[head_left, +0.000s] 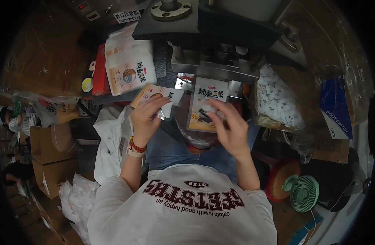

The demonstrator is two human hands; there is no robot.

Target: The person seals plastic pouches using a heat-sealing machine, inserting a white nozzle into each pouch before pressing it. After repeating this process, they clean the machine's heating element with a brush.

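Left hand: this hand (146,118) was closed on the left pouch (176,94), fingers across its printed face.
Right hand: this hand (230,126) was over the right pouch (199,109), thumb and forefinger spread apart; whether the fingertips touched it, I could not tell.
Both hands: they were well apart from each other.
Pouches: the left one sat tilted near the stack (130,67); the right one stood out in front of the machine (187,62), its printed side showing.
Left side: a red box (100,75) was beside the stack.
Right side: a carton (277,96) held white pieces; a green fan (304,194) was nearer the person.
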